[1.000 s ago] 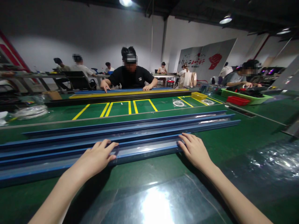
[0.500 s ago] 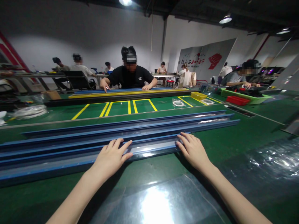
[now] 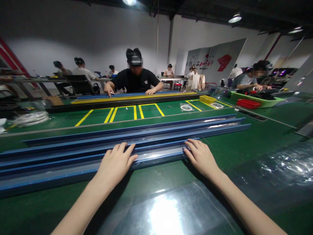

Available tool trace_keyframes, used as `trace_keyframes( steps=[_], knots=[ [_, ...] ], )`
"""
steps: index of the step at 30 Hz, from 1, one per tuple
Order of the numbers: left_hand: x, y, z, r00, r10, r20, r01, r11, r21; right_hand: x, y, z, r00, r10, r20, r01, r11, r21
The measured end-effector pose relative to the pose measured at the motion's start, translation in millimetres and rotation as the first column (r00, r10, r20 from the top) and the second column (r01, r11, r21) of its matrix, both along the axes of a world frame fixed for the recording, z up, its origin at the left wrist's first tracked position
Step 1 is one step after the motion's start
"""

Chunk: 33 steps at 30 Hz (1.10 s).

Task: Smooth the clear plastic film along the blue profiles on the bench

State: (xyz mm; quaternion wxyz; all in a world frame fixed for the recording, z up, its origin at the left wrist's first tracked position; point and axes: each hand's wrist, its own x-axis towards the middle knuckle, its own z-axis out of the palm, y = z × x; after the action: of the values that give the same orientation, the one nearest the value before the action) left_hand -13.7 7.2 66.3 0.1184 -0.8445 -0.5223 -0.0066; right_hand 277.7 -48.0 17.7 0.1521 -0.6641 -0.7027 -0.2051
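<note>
Rail [image 3: 158,155], foremost among blue rails [image 3: 220,132] on the green surface [image 3: 234,147], is touched by left hand [image 3: 116,161] and, at its right end, right hand [image 3: 201,155], both set apart, fingers spread.

A yellow tub [image 3: 207,99] sits on the far part of the green table [image 3: 123,114], near two small plastic-wrapped coils [image 3: 186,107]. To its right, a red tub [image 3: 248,104] stands just in front of a light green basket [image 3: 271,104] heaped with dark things [image 3: 262,95] (too jumbled to tell apart). Over at the left lies a bigger plastic-wrapped coil [image 3: 31,118], with a brown box [image 3: 53,100] behind it. Strips of yellow tape [image 3: 135,112] mark the table. Farther back are a black chair [image 3: 79,84], a grey board [image 3: 238,49] bearing a red fist [image 3: 224,62], and a lamp [image 3: 235,18] overhead.
</note>
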Motion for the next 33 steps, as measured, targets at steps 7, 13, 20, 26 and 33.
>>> trace_keyframes(
  steps=[7, 13, 20, 26, 33],
  knots=[
    [10.0, -1.0, -8.2, 0.997, -0.054, 0.051, 0.058, 0.995, -0.075, 0.0, -1.2, 2.6, 1.0, 0.015, -0.016, -0.015, 1.0, -0.013],
    [-16.2, 11.4, 0.4, 0.999, 0.051, 0.016, -0.047, 0.98, -0.194, -4.3, -1.5, 2.0, 0.998, 0.055, -0.035, -0.055, 0.998, -0.005],
    [-12.7, 6.6, -1.9, 1.0, 0.002, -0.015, -0.003, 0.999, -0.032, -8.1, 0.2, -2.3, 0.995, 0.09, -0.043, -0.09, 0.996, 0.005],
    [14.8, -7.3, -11.7, 0.975, -0.19, 0.115, 0.188, 0.982, 0.028, -5.4, -1.0, 3.7, 0.991, 0.108, -0.085, -0.111, 0.993, -0.039],
    [35.6, -20.6, -32.5, 0.919, -0.369, 0.139, 0.34, 0.92, 0.195, 16.2, 0.2, 26.5, 0.943, 0.098, -0.318, -0.133, 0.987, -0.09]
  ],
)
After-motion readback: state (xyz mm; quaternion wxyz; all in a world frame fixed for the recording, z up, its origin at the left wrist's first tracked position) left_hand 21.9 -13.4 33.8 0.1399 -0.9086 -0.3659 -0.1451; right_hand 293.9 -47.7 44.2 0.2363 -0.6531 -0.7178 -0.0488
